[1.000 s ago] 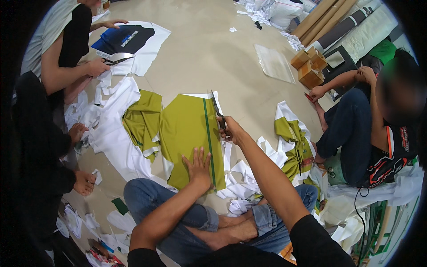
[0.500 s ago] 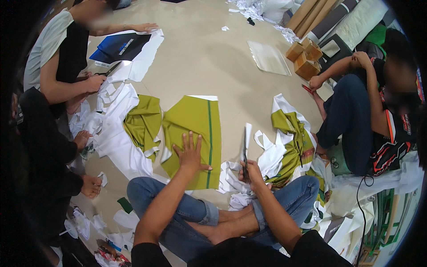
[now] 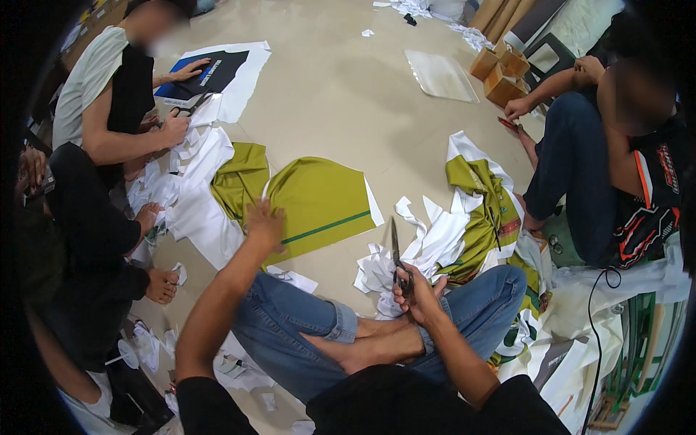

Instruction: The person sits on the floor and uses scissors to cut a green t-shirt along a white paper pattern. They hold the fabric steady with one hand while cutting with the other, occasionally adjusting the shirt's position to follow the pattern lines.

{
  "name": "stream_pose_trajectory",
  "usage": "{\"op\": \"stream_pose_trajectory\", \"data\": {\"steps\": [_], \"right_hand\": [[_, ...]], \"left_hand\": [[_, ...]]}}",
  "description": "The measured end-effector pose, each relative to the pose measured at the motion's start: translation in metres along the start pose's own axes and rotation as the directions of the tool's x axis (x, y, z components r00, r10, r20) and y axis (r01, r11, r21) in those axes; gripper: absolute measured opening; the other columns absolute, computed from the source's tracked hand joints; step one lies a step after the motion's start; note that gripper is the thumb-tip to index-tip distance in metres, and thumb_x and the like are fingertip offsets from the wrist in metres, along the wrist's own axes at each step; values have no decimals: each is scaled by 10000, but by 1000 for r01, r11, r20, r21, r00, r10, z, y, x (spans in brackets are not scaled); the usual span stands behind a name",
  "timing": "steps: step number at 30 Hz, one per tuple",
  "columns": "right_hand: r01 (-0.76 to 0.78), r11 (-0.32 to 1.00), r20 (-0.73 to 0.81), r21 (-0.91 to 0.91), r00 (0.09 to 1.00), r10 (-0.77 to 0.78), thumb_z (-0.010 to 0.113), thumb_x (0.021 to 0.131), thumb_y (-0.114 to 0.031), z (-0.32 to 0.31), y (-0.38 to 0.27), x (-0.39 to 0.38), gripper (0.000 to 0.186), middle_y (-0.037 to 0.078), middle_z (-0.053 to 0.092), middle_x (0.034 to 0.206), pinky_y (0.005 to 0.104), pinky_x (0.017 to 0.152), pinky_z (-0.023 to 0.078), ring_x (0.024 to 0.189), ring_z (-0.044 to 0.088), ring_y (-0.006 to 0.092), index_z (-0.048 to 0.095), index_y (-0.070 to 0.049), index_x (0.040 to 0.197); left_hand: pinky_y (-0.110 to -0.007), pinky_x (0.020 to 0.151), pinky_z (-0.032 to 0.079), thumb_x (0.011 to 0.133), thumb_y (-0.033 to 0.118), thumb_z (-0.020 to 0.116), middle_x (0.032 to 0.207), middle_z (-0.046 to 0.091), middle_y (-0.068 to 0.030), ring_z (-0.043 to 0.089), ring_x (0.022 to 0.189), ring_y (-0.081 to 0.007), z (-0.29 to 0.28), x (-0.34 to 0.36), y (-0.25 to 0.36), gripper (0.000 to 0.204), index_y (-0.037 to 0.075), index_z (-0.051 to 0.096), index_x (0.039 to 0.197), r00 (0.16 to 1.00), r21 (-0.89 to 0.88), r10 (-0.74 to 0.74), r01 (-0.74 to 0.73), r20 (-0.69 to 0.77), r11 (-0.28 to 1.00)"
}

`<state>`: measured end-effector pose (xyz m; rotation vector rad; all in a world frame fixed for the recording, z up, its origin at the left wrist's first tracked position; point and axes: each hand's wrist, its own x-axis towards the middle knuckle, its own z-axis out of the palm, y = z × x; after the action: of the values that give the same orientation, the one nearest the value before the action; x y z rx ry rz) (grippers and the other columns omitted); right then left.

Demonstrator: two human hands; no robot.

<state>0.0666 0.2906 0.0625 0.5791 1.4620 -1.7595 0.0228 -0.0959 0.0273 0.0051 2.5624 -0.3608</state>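
An olive-green cut fabric panel (image 3: 326,194) with a dark green stripe and a white edge at its right end lies flat on the floor before me. My left hand (image 3: 264,223) rests at its left edge, fingers apart, slightly blurred. In my right hand (image 3: 415,291) are dark-handled scissors (image 3: 395,246), blades pointing up and away, apart from the panel. White fabric scraps (image 3: 380,272) lie just left of and beyond the scissors. A second olive-green piece (image 3: 238,177) touches the panel's far left side, on top of white cloth (image 3: 206,225).
At the left a person cuts white cloth with scissors (image 3: 192,105) beside a dark blue printed panel (image 3: 210,76). To the right, a heap of olive-and-white fabric (image 3: 478,188) lies before another seated person holding a red tool (image 3: 507,125). Wooden boxes (image 3: 504,83) stand beyond.
The olive-green panel has turned clockwise, its stripe now running sideways. My left hand has moved left with it. The white strip by the scissors' blades is no longer there; the blades show bare.
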Motion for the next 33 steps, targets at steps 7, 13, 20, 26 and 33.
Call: {"op": "stream_pose_trajectory", "data": {"steps": [7, 13, 20, 26, 33], "right_hand": [[-89, 965, 132, -246, 983, 124, 373, 1013, -552, -2, 1, -13, 578, 52, 484, 705, 261, 421, 363, 530, 474, 148, 366, -182, 1457], [-134, 931, 108, -339, 978, 180, 469, 978, -585, 0, 3, -8, 594, 27, 471, 715, 260, 456, 374, 548, 464, 138, 412, -200, 1426], [-226, 935, -14, -274, 973, 231, 506, 952, -601, 20, -5, 13, 529, -34, 484, 711, 243, 521, 331, 571, 443, 94, 576, -192, 1280], [-68, 917, -24, -394, 998, 64, 586, 952, -526, 13, -10, 28, 447, -36, 436, 724, 251, 570, 319, 611, 403, 92, 601, -193, 1250], [-67, 894, -18, -443, 998, 66, 559, 976, -494, 21, -21, 24, 393, -44, 453, 713, 258, 551, 335, 601, 426, 91, 593, -199, 1233]], "left_hand": [[-634, 1194, 119, 835, 687, 630, 1670, 88, -194, 70, 1542, -392, 6, 35, 87, 1043, 214, 132, 1620, 927, -540, -53, -169, -370, 824], [-647, 1189, 101, 765, 790, 615, 1682, 40, -168, 7, 1548, -382, -3, 32, 66, 1137, 242, 108, 1624, 976, -497, -167, 76, -141, 864], [-638, 1197, 70, 737, 775, 654, 1675, 67, -189, 5, 1550, -374, 2, 39, 80, 1159, 239, 129, 1621, 913, -473, -120, -87, -390, 877], [-634, 1200, 73, 744, 769, 653, 1679, 59, -175, 0, 1550, -369, -3, 43, 82, 1152, 246, 121, 1621, 960, -483, -63, -80, -271, 872], [-635, 1200, 84, 726, 777, 662, 1678, 52, -180, -1, 1550, -369, -2, 41, 82, 1172, 252, 119, 1621, 958, -491, -72, -77, -278, 868]]}}
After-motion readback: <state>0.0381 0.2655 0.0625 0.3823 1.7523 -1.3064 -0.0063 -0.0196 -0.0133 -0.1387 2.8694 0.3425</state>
